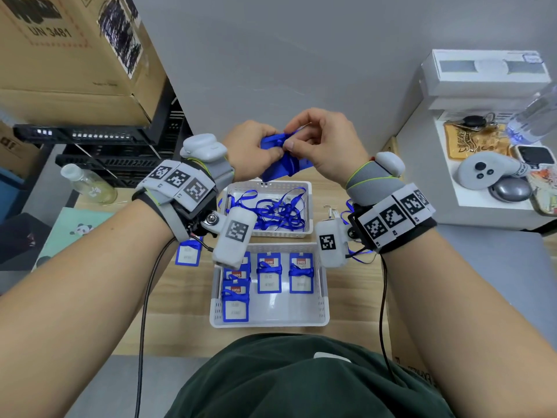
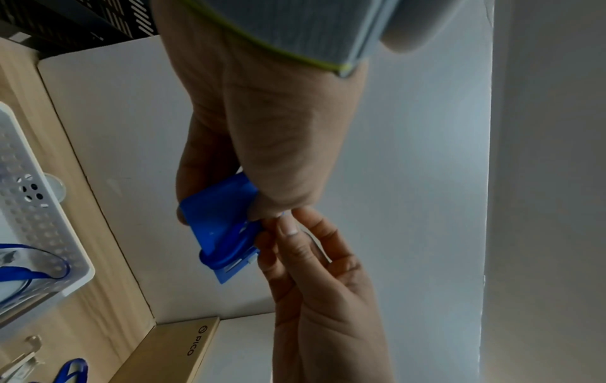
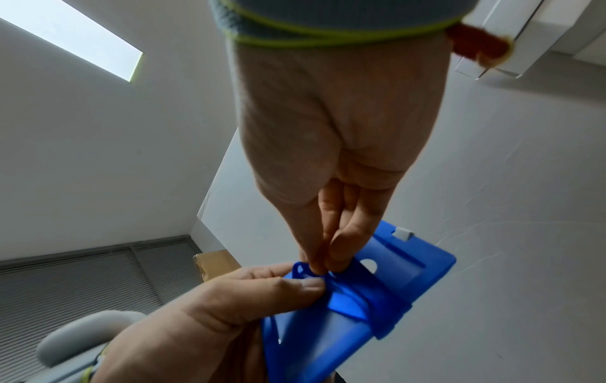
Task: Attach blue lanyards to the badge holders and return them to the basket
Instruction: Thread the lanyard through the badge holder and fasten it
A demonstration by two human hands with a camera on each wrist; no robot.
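Both hands raised above the counter (image 1: pixel 187 327). Holder (image 1: pixel 286 167) held in air over the far basket (image 1: pixel 307 206), long axis slanting down-left. Left grip (image 1: pixel 253 152) grasps holder; right grip (image 1: pixel 328 146) pinches the lanyard (image 3: pixel 305 269) loop at its slotted end.

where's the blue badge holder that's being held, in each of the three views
Head: the badge holder is upper centre, between both hands, above the far basket.
Left wrist: centre, below the left hand, at about.
Right wrist: lower right of centre, at about.
Shared landmark: the lanyard loop pinched by the right hand at the holder's top.
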